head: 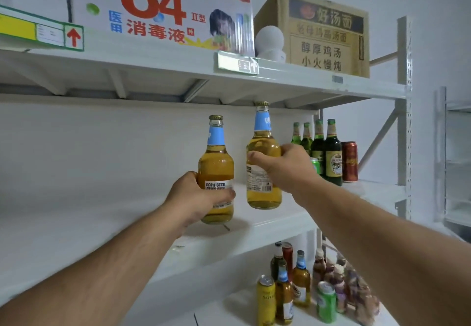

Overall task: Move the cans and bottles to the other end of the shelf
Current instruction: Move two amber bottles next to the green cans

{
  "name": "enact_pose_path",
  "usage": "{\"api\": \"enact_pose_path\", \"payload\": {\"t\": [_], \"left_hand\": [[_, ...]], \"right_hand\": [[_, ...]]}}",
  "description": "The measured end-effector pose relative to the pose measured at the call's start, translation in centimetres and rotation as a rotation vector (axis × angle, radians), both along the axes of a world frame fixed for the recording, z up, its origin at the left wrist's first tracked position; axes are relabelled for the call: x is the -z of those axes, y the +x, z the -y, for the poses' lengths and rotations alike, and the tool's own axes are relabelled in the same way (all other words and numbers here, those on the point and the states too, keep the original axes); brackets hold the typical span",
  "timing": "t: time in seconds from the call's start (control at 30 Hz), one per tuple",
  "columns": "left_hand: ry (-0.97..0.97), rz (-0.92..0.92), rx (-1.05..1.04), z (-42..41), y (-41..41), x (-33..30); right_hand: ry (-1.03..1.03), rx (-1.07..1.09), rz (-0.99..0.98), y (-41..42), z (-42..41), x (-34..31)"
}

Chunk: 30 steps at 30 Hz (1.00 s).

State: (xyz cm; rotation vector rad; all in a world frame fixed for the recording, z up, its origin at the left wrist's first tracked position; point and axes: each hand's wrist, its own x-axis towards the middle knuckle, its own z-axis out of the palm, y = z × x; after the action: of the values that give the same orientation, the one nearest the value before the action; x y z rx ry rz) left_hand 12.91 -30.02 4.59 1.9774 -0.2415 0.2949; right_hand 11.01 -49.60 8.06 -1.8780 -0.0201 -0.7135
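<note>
Over the middle shelf, left hand grips one amber beer bottle, right hand grips a second amber bottle; green bottles and red can stand at right end.

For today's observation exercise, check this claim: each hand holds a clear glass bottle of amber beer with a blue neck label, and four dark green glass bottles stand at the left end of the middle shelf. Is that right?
Not quite. The head view shows the four dark green glass bottles at the right end of the middle shelf, not the left. The rest holds: the left hand and right hand each hold an amber beer bottle.
</note>
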Motion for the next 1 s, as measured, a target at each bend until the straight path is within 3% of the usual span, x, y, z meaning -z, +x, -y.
{"api": "enact_pose_path", "payload": {"t": [0.5,1.0], "left_hand": [[0.000,0.017,0.048,11.3,7.5,-0.7],[-0.053,0.005,-0.161,20.7,13.1,-0.5]], "right_hand": [[0.025,0.005,0.040,7.2,10.5,-0.8],[-0.007,-0.173,0.014,17.7,20.0,-0.3]]}}
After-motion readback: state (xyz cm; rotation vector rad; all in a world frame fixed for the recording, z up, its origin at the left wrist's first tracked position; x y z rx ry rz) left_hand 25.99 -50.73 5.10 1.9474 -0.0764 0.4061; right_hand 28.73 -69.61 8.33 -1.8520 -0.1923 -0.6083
